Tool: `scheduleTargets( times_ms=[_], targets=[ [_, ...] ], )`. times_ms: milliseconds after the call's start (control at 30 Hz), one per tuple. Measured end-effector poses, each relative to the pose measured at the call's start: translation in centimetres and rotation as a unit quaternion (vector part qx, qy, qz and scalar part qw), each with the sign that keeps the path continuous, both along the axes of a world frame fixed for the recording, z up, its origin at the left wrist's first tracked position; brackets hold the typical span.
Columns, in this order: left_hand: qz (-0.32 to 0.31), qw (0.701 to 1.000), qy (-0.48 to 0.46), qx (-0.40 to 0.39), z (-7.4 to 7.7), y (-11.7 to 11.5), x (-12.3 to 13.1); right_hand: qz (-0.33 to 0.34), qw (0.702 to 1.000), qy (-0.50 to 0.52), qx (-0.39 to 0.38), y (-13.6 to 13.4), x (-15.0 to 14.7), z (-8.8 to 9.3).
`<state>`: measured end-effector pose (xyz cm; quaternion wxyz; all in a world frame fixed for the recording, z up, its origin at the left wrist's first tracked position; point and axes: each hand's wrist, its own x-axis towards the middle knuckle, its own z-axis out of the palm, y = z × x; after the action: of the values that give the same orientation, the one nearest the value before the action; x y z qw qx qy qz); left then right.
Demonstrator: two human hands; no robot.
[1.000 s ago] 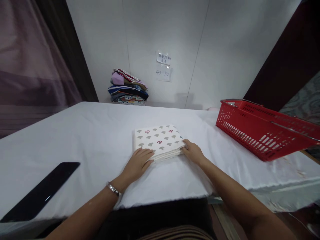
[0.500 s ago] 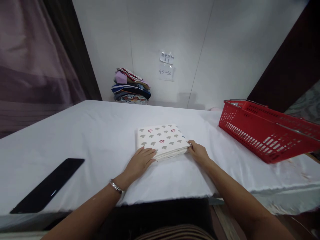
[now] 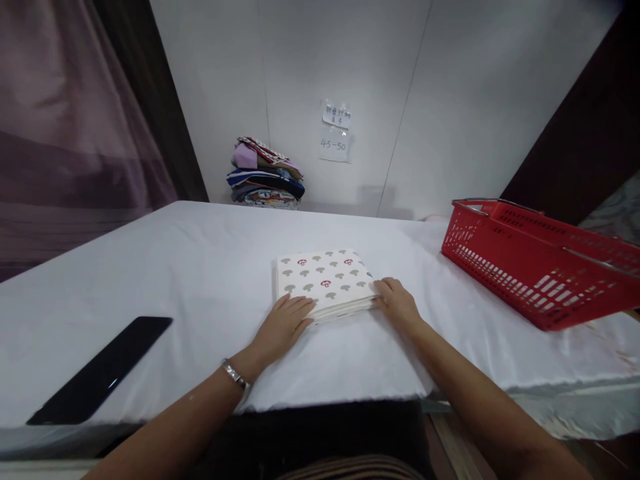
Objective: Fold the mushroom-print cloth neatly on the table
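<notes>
A folded white cloth (image 3: 324, 278) printed with grey and red mushroom shapes lies in the middle of the white-covered table (image 3: 190, 267). My left hand (image 3: 283, 326) rests at its near left corner, fingers stretched out and touching the folded edge. My right hand (image 3: 399, 304) sits at the near right corner, its fingers curled against the side of the stacked layers. A metal bracelet circles my left wrist.
A red plastic basket (image 3: 535, 263) stands at the table's right. A black flat slab (image 3: 103, 369) lies at the near left edge. A pile of folded clothes (image 3: 267, 175) sits by the back wall, under a paper note (image 3: 335, 130).
Both hands have stayed at the cloth's near corners. The view has shifted a little, and the cloth sits slightly more to the right in it.
</notes>
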<state>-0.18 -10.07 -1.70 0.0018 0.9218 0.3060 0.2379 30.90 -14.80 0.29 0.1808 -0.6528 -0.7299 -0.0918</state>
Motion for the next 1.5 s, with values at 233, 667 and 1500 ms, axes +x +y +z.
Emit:
scheduleTargets(
  times_ms=[233,667,1500],
  targets=[
    [-0.005,0.999,-0.019,0.027,0.3,-0.2,0.2,0.088,0.995,-0.044,0.034,0.8,-0.3,-0.7],
    [-0.001,0.999,-0.032,-0.006,0.5,-0.4,0.2,0.129,0.991,0.002,0.022,0.7,1.3,-1.3],
    [0.001,0.992,0.083,-0.091,2.1,3.0,4.3,0.126,0.979,0.157,-0.014,4.2,-2.9,2.9]
  ],
)
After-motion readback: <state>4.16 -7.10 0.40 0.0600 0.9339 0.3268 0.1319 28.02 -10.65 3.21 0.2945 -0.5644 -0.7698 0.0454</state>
